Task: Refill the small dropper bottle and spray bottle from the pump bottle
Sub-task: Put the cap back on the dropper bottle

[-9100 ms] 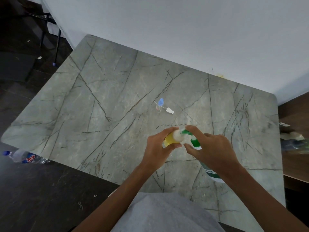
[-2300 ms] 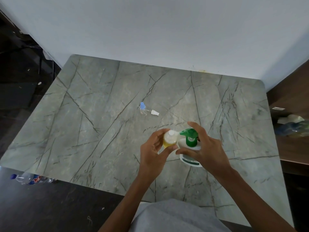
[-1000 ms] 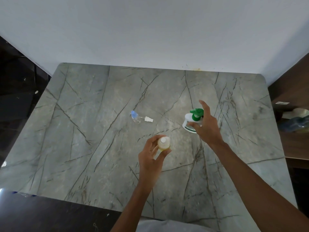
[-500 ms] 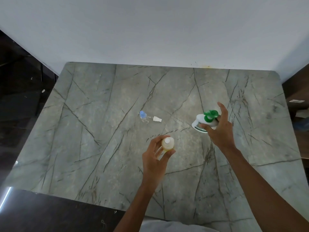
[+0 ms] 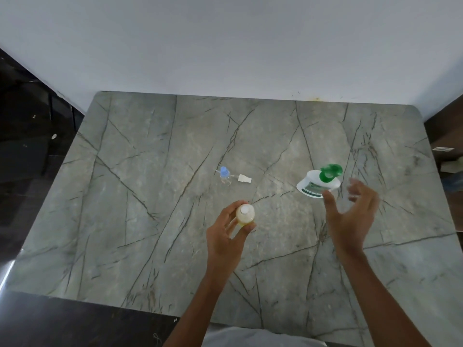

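Left hand (image 5: 226,235) is wrapped around a small bottle (image 5: 245,214) of yellowish liquid, thumb and fingers pinching its sides, held upright above the middle of the counter (image 5: 140,221). Looks like its top is white, can't tell if that's a cap or an open neck. Right hand (image 5: 353,211) is open, fingers spread and a bit blurry, holding nothing, with the thumb tip just beside the pump bottle (image 5: 318,184). That one is white with a green pump head and stands on the counter over to the right. Farther back toward the wall, near the center, there's a tiny clear bottle with a blue cap (image 5: 224,174) and 1 small white nozzle piece (image 5: 244,179) lying just beside it.
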`<move>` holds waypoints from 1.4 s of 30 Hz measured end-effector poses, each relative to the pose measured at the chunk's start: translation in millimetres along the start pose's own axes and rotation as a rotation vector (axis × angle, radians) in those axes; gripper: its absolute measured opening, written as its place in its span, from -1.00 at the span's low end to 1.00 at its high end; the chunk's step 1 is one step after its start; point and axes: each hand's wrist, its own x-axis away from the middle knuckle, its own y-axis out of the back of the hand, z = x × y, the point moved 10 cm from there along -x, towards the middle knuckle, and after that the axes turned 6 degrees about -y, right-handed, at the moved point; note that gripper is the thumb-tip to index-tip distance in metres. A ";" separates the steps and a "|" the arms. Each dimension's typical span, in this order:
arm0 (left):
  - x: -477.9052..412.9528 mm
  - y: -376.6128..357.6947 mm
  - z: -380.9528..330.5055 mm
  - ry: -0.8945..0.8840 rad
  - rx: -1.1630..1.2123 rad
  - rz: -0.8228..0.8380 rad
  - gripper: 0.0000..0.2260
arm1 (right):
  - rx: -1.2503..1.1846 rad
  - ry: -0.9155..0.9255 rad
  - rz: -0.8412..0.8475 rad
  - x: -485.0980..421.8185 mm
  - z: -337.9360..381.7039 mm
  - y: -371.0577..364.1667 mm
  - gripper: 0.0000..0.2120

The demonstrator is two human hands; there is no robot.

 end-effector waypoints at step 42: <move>-22.4 27.7 22.1 -0.008 -0.001 0.034 -0.60 | -0.211 -0.101 0.563 43.5 146.6 -3.0 -0.81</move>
